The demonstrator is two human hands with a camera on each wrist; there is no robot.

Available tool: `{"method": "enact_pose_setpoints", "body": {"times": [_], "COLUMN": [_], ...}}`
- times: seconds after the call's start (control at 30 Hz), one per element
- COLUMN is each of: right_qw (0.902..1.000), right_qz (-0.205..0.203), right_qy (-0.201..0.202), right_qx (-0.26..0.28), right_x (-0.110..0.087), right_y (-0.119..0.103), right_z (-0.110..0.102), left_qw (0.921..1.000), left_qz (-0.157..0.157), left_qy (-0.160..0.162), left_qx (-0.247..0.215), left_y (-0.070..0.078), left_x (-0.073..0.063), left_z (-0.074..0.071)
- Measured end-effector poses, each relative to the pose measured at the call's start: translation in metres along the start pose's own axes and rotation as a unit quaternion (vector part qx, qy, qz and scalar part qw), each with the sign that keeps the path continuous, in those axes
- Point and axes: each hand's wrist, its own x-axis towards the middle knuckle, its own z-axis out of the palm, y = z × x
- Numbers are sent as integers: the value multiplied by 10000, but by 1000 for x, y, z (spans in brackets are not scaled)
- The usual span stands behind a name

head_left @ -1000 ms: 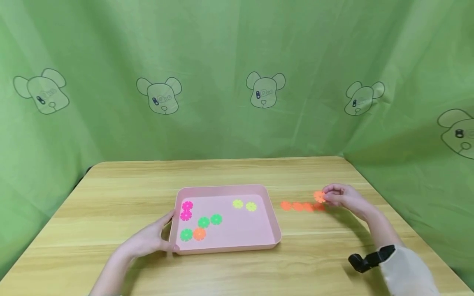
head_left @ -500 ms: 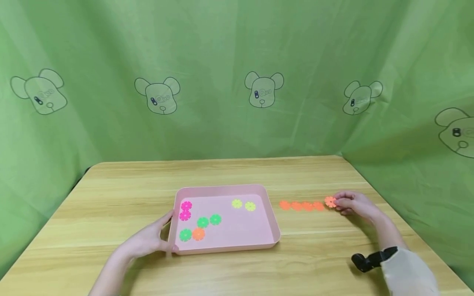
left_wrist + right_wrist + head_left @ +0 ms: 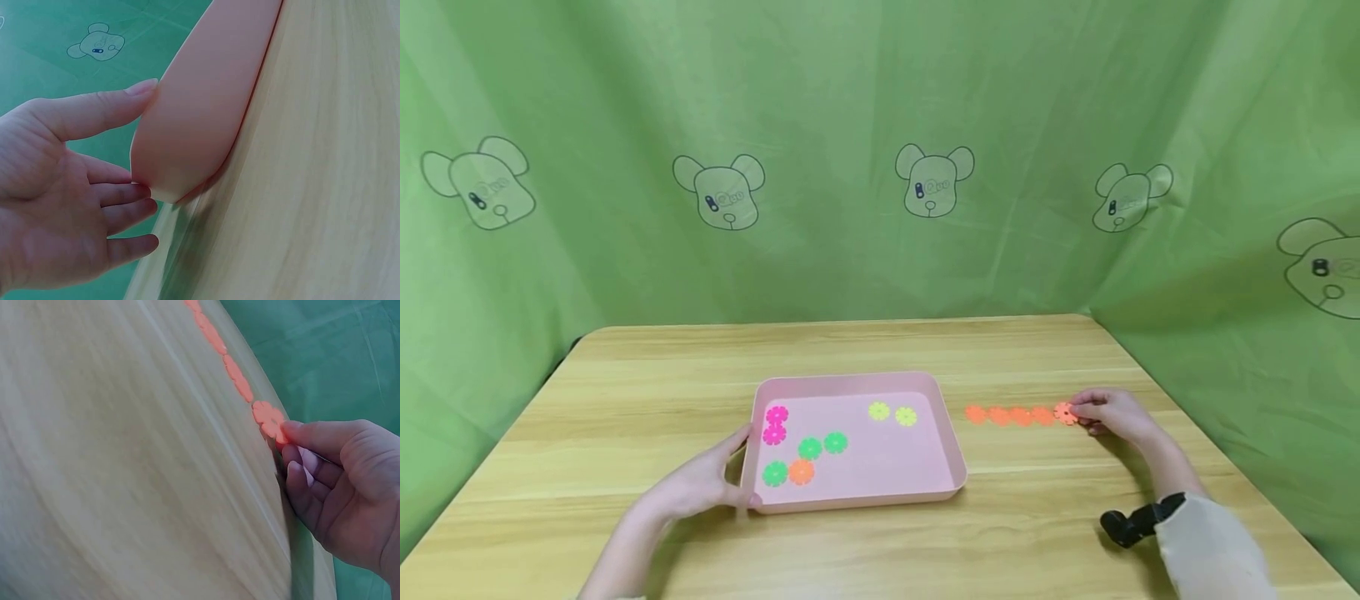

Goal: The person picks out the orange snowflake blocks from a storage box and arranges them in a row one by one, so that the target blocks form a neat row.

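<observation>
At the left end of the pink tray (image 3: 850,503), my left hand (image 3: 696,483) rests against the corner and left wall; its thumb touches the rim, and its other fingers are nearly straight in the left wrist view. Right of the tray, my right hand (image 3: 1112,415) pinches an orange snowflake disc (image 3: 269,419) between thumb and fingers. That disc is tilted, its notched edge right at the end of a row of orange snowflake discs (image 3: 1009,416) on the table. The fingertips hide its right edge.
Inside the tray lie pink discs (image 3: 775,433), several green discs (image 3: 810,448), yellow discs (image 3: 906,416) and one orange disc (image 3: 801,472). Beneath is a wooden table (image 3: 880,554). A green curtain (image 3: 835,267) surrounds it. A black strap (image 3: 1142,523) sits on the right wrist.
My right hand carried the orange disc from above the row's right end out to the right and down, then slightly back left against the row. My left hand stays at the tray.
</observation>
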Motion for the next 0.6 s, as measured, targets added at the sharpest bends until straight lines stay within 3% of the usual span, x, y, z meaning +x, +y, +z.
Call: {"method": "enact_pose_setpoints", "body": {"times": [0.6], "right_qw": [9996], "right_qz": [87], "right_qy": [159], "right_qx": [-208], "right_x": [2], "right_y": [2], "right_z": [3], "left_qw": [10000], "left_qz": [12], "left_qy": [17], "left_qx": [78], "left_y": [1], "left_x": [-1], "left_z": [0]}}
